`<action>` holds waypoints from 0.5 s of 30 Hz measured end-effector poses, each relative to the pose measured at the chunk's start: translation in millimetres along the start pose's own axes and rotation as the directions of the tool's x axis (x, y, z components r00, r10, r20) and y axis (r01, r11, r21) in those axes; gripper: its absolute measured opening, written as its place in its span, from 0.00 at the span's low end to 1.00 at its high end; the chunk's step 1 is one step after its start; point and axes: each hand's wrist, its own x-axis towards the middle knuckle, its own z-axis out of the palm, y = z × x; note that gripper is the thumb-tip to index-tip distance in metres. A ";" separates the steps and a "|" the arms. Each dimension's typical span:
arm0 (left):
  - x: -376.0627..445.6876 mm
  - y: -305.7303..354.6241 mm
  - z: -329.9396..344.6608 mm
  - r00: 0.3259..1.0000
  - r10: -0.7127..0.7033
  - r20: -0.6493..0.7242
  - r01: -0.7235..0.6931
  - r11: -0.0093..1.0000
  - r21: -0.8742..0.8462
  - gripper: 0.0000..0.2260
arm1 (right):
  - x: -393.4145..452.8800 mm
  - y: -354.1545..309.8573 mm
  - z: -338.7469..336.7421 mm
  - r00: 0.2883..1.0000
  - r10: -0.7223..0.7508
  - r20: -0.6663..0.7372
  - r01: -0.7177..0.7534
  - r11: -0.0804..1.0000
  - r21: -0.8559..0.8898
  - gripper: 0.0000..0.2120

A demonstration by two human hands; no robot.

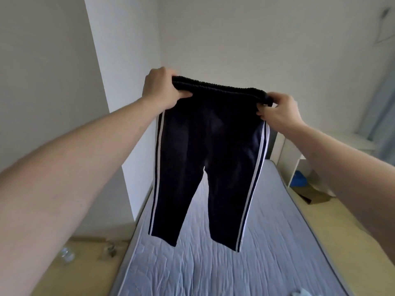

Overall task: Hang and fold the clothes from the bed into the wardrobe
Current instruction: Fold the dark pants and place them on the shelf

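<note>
Since each hand only pinches a waistband corner, left hand (161,88) and right hand (279,110), the navy track pants (205,159) could slip and bunch up. They're hanging over the bed (213,263), long axis vertical, waistband up, cuffs pointing down.

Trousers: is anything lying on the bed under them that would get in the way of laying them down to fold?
Nothing visible: the trousers hang over bare mattress.

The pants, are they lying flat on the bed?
No, both hands, left and right, hold the pants up by the waistband above the bed.
</note>
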 end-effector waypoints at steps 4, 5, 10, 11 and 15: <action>-10.8 -1.4 -10.7 0.995 0.103 -0.015 -0.104 0.994 -0.044 0.13 | -11.1 -8.4 -5.8 0.999 -0.034 0.034 0.033 0.999 0.020 0.06; -18.0 -5.4 -9.1 0.992 0.127 -0.006 -0.127 0.991 -0.050 0.11 | -18.3 -5.3 -3.5 0.999 -0.031 0.043 0.030 0.999 0.022 0.06; -86.9 -42.8 21.4 0.974 0.171 0.146 -0.159 0.983 -0.092 0.12 | -75.1 45.4 19.1 0.985 0.031 0.172 -0.030 1.000 -0.008 0.08; -107.1 -53.5 32.9 0.967 0.160 0.199 -0.142 0.985 -0.101 0.14 | -90.9 61.2 25.8 0.974 0.061 0.219 -0.054 0.998 -0.035 0.08; -205.1 -103.3 92.5 0.880 0.084 0.468 -0.032 0.992 -0.119 0.11 | -166.5 137.5 60.9 0.860 0.259 0.440 -0.188 0.962 -0.200 0.07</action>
